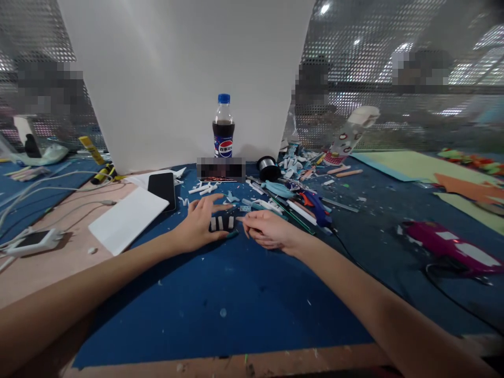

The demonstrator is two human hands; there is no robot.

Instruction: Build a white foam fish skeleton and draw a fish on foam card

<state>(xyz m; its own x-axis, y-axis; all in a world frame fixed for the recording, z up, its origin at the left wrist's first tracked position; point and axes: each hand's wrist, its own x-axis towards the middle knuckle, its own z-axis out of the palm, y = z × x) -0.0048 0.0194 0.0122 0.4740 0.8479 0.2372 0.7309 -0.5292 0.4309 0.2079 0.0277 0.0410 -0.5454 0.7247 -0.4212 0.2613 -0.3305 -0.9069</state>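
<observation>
My left hand [200, 223] rests over the blue mat [220, 294] with its fingers spread. Between its thumb and fingers lies a small dark piece with pale strips [221, 223]; whether the thumb touches it I cannot tell. Just right of that piece is my right hand [270, 230], thumb and forefinger pinched together and pointing at it. Anything in the pinch is too small to make out. Beyond the hands are white and light-blue scraps [205, 188], and a small patterned blue piece [244, 208] sits above my right fingertips.
A cola bottle [223, 128] stands before a white board [185, 63]. Behind my right hand are a wire spool [269, 168], sticks and a blue glue gun [315, 207] with a cord. A magenta tool [452, 247] lies right; white paper [129, 218] and a phone [163, 190] lie left.
</observation>
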